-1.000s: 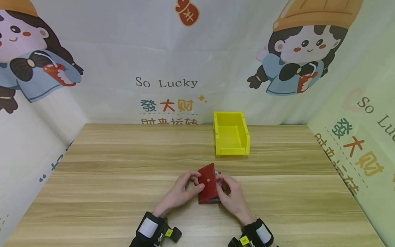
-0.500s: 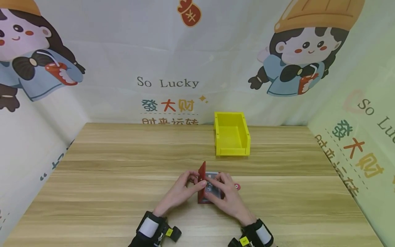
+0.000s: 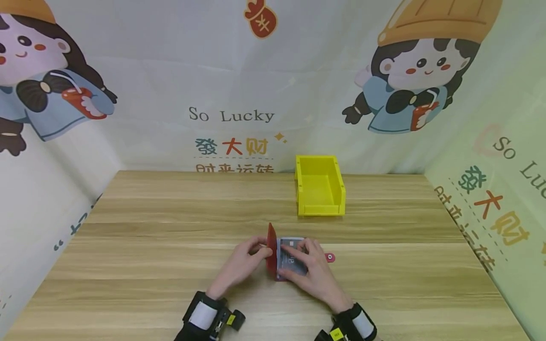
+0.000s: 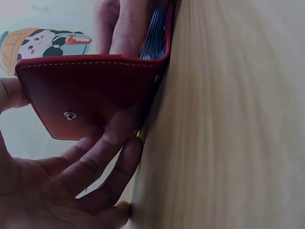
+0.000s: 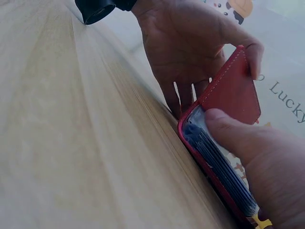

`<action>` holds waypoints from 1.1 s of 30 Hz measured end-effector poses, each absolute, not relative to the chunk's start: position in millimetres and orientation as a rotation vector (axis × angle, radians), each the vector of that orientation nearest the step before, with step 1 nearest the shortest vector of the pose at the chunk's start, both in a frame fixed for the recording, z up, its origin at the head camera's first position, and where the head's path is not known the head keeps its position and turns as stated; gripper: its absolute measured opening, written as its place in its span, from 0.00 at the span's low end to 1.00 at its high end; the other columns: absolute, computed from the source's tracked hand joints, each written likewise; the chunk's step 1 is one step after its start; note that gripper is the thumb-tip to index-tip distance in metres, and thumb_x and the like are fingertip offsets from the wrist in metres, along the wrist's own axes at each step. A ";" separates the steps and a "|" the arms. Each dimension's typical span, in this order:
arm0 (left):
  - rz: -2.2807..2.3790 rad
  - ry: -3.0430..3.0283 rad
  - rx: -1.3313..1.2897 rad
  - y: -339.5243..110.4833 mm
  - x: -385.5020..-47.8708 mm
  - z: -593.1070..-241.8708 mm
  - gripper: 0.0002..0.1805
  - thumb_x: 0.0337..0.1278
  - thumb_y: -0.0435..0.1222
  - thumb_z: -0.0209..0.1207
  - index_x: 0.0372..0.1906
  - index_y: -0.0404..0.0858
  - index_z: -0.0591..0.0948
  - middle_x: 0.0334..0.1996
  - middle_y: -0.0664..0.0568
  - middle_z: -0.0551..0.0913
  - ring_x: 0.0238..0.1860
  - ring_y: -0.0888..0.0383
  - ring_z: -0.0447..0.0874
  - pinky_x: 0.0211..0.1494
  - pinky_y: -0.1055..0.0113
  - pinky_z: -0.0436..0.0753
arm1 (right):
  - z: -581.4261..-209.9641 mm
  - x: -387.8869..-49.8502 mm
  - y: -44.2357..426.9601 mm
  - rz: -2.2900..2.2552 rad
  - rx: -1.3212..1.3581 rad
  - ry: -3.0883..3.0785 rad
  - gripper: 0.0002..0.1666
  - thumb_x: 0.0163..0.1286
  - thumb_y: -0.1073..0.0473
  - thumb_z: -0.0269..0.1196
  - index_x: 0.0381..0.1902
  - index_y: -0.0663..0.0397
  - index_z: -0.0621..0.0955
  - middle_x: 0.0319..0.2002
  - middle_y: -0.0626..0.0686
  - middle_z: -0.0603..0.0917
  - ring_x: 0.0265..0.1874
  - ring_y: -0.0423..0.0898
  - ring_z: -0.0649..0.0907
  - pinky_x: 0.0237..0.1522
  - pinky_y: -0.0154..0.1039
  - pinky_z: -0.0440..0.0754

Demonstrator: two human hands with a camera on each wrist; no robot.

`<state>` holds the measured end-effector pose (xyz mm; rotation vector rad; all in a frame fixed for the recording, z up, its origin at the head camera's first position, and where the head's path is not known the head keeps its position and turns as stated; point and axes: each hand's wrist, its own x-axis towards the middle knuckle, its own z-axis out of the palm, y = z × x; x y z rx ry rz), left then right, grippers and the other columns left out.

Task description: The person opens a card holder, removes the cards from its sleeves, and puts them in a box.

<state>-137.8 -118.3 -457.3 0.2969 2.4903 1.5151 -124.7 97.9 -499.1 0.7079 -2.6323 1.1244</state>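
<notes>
One wallet [image 3: 287, 262], one bin [image 3: 321, 209], one table [image 3: 170, 227], two grips [image 3: 241, 263] [image 3: 317, 272]

A yellow bin [image 3: 321, 210] stands near the far edge of the wooden table [image 3: 179, 208], right of its middle. Beyond that edge, a pale cloth [image 3: 307, 85] bears printed "So Lucky" lettering [image 3: 247, 115] and, above the far right corner, a cartoon figure [image 3: 431, 68].

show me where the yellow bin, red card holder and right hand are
Yellow bin [image 3: 322, 191]: head view, inner floor.
Red card holder [image 4: 81, 94]: left wrist view, outside of raised cover.
Right hand [image 3: 316, 271]: head view, back of hand.
</notes>
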 end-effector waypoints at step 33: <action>1.167 2.791 0.014 -132.1 -133.8 -453.9 0.37 0.54 0.38 0.72 0.66 0.29 0.69 0.21 0.50 0.78 0.22 0.59 0.73 0.28 0.67 0.68 | -499.4 -126.1 98.0 1.081 0.446 -2.660 0.22 0.66 0.58 0.69 0.57 0.57 0.84 0.25 0.42 0.67 0.33 0.37 0.67 0.43 0.38 0.60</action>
